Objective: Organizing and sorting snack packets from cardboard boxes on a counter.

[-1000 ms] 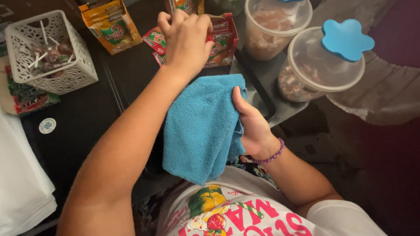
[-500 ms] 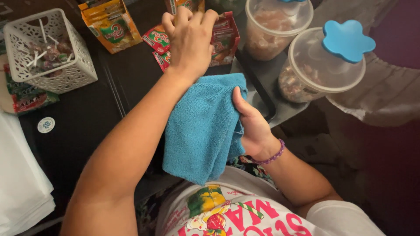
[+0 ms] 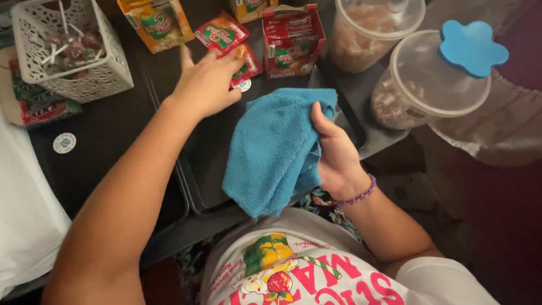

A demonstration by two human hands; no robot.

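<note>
My right hand (image 3: 337, 157) is shut on a blue microfibre cloth (image 3: 271, 149), which hangs over the near edge of a black tray (image 3: 197, 186). My left hand (image 3: 208, 85) reaches across the tray with fingers spread, its fingertips on a small red sachet (image 3: 248, 63). Another red sachet (image 3: 222, 33) lies just beyond the hand. A red carton (image 3: 293, 39) stands to the right of the sachets. A purple bead bracelet (image 3: 357, 197) circles my right wrist.
A white lattice basket (image 3: 73, 53) of lollipops stands at the far left, with an orange packet (image 3: 157, 22) beside it. Two clear tubs stand at the right, one (image 3: 432, 85) with a blue flower-shaped knob. White fabric (image 3: 25, 220) lies at the left edge.
My left hand has drawn back from the red carton toward me and to the left, and its fingers have spread. The right hand still holds the cloth.
</note>
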